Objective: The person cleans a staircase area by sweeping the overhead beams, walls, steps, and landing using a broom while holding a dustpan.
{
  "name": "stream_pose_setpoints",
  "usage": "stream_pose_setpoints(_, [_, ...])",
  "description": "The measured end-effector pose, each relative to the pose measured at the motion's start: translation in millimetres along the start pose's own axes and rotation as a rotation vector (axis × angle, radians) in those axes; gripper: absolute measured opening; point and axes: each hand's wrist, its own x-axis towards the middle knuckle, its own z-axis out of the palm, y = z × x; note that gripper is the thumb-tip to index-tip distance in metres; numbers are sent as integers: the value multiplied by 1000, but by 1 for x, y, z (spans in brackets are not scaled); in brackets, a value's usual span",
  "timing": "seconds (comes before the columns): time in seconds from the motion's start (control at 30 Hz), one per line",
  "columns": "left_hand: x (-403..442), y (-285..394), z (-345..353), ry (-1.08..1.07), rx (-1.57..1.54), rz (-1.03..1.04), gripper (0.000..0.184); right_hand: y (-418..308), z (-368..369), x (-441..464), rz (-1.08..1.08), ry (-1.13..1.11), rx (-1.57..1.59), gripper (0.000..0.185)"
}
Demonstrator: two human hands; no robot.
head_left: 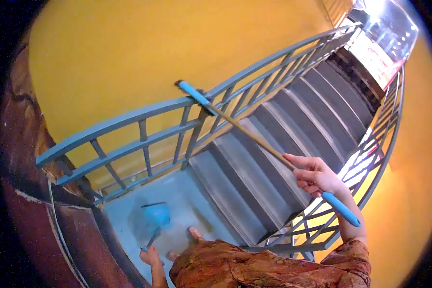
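My right hand (pixel 314 176) is closed round the wooden stick of a broom (pixel 254 137), near its blue grip end. The blue broom head with dark bristles lies against the top rail of the grey railing (pixel 125 120). Lower left, my left hand (pixel 150 256) is closed on the handle of a blue dustpan (pixel 156 215), which is at the pale landing floor; whether it touches the floor I cannot tell.
Grey stairs (pixel 273 144) run off to the upper right between two railings. A yellow wall (pixel 153 53) stands behind the left railing. Dark reddish-brown steps (pixel 81 235) lie at the lower left. My feet are on the landing (pixel 125 230).
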Motion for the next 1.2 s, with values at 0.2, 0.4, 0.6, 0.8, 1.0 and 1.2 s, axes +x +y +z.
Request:
stream_pose_setpoints(0.2, [3,13,5,7,167,102,15,11,18,-24,-9,-141,2,48])
stream_pose_setpoints(0.4, [5,25,15,-40,421,129,17,30,54,-38,46,-378,122,50])
stream_pose_setpoints(0.6, [-7,20,18,12,369,281,17,52,96,-4,21,-721,184,50])
stream_pose_setpoints(0.8, [-17,8,0,-68,71,33,15,90,84,10,151,-791,364,47])
stream_pose_setpoints(1.0, [-45,22,-11,-46,14,20,17,152,50,28,350,-383,443,47])
stream_pose_setpoints(1.2, [-48,-4,-25,46,128,-17,20,262,40,136,491,-165,585,53])
